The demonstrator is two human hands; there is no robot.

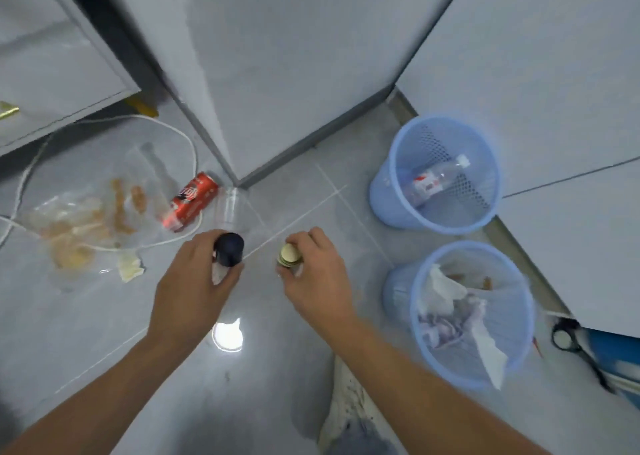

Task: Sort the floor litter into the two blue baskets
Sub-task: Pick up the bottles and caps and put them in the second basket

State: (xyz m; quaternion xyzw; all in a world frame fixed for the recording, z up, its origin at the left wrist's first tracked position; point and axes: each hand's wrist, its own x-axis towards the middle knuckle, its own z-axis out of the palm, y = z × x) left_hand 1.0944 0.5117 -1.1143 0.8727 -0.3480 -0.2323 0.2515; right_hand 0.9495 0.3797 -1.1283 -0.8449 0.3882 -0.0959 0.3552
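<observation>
My left hand [194, 281] grips a bottle with a dark blue cap [228, 248], held upright over the floor. My right hand [313, 274] grips a small bottle with a gold cap [290, 255]. Two blue mesh baskets stand at the right. The far basket [398, 163] holds a clear plastic bottle [436, 181]. The near basket [519, 319] holds crumpled tissue and paper [450, 302]. On the floor to the left lie a red soda can [190, 201], a clear plastic cup [228, 208], a clear bag with orange food scraps [83, 219] and a crumpled paper scrap [130, 267].
A white cable [187, 146] loops over the floor round the litter. White cabinets [277, 56] rise behind and to the right, with a corner just behind the can. A dark and blue object [568, 337] lies at the lower right. My trouser leg [349, 406] shows below.
</observation>
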